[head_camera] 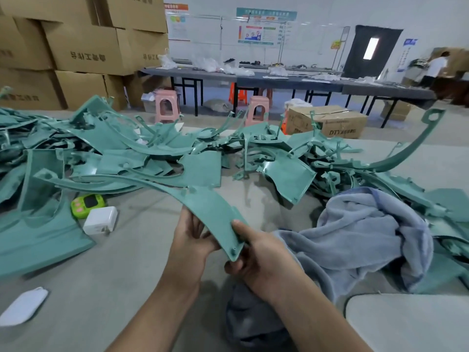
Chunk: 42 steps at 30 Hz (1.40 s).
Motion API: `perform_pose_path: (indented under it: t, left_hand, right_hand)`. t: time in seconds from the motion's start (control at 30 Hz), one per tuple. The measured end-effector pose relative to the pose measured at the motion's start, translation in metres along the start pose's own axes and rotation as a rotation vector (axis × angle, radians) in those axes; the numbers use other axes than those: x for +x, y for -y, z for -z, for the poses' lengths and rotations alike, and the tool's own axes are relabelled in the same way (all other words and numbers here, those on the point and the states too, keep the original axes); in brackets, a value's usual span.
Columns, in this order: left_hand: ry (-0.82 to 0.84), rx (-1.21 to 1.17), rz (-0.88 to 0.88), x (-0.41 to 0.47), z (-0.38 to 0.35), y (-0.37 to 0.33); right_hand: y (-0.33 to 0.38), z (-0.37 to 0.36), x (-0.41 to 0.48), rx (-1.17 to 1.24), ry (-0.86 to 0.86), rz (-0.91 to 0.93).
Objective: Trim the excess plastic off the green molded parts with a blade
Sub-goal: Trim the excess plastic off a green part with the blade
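The left grip (193,240) and right grip (258,252) both clasp one curved green part (210,212) at its near end (right thumb on top). It hangs above the tabletop (127,262), near the green pile (152,153).

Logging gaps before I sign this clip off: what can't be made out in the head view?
All from the head view:
1. Blade: none shows; the right hand and the green part it holds could hide one.
2. Left hand: fingertips hidden behind the green part.
3. Wall posters: too small and blurred to read.
4. White object at lower left: blurred, cannot be identified.
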<state>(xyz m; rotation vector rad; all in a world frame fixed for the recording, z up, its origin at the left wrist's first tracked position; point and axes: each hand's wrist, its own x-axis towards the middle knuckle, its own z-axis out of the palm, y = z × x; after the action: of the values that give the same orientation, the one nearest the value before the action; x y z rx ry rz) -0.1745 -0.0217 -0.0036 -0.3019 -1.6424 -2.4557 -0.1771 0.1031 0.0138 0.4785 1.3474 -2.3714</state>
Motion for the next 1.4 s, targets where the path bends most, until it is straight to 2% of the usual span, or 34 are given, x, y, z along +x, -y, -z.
perform_pose_path:
  t: [0.07,0.17,0.23,0.3,0.4,0.47,0.5,0.63,0.67,0.77,0.83,0.93,1.0,1.1,1.17,1.2,1.23,1.27,1.33,1.4]
  left_hand:
    - [-0.015,-0.043,0.03,0.001,0.002,-0.001]
    - [-0.178,0.022,0.113,0.006,0.009,-0.004]
    - [-0.239,-0.022,0.107,0.013,0.022,-0.007]
    - [-0.183,-0.095,0.105,0.019,0.033,-0.01]
    - [-0.082,-0.15,0.199,0.02,0.036,-0.008]
    - [-0.094,-0.153,0.23,0.022,0.034,-0.005]
    - [-0.125,-0.165,0.249,0.023,0.033,-0.006]
    - [-0.313,-0.108,0.293,0.029,0.046,-0.01]
    - [-0.346,-0.08,0.277,0.031,0.051,-0.01]
    - [-0.444,0.079,0.244,0.034,0.061,-0.008]
    - [-0.493,0.229,0.231,0.036,0.068,-0.005]
    - [-0.561,0.49,0.223,0.037,0.074,-0.003]
    - [-0.598,0.639,0.205,0.037,0.075,-0.002]
    - [-0.623,0.772,0.161,0.035,0.078,0.001]
    - [-0.619,0.839,0.164,0.033,0.077,0.001]
    - [-0.612,0.884,0.171,0.033,0.076,0.0]
    - [-0.611,0.933,0.177,0.033,0.075,0.0]
    - [-0.616,0.977,0.179,0.033,0.073,0.0]
    - [-0.623,1.066,0.173,0.033,0.072,0.003]
    - [-0.612,1.151,0.168,0.031,0.072,0.006]
  right_hand:
    - [0.002,0.006,-0.005,0.028,0.118,-0.035]
    - [0.003,0.012,-0.014,0.066,0.333,-0.129]
    - [0.001,0.012,-0.019,0.006,0.433,-0.184]
    - [-0.002,0.012,-0.019,-0.062,0.466,-0.212]
    - [-0.006,0.007,-0.018,-0.11,0.342,-0.203]
    - [-0.009,0.006,-0.017,-0.238,0.165,-0.067]
    - [-0.01,0.007,-0.018,-0.355,0.084,0.072]
    - [0.007,0.024,-0.02,-1.175,-0.173,0.873]
    - [0.016,0.029,-0.023,-1.299,-0.193,0.946]
    - [0.037,0.046,-0.029,-1.765,-0.159,0.701]
    - [0.038,0.046,-0.04,-1.967,-0.108,0.595]
    - [0.043,0.047,-0.052,-1.889,-0.083,0.545]
    - [0.058,0.051,-0.061,-1.762,-0.288,0.66]
    - [0.097,0.08,-0.084,-1.499,-0.819,0.924]
    - [0.111,0.098,-0.099,-1.564,-1.073,0.964]
    - [0.113,0.101,-0.101,-1.581,-1.11,0.98]
    - [0.11,0.097,-0.101,-1.548,-1.075,1.029]
    - [0.101,0.086,-0.1,-1.503,-0.964,1.118]
    - [0.071,0.055,-0.096,-1.479,-0.595,1.241]
    - [0.042,0.04,-0.082,-1.553,-0.312,1.105]
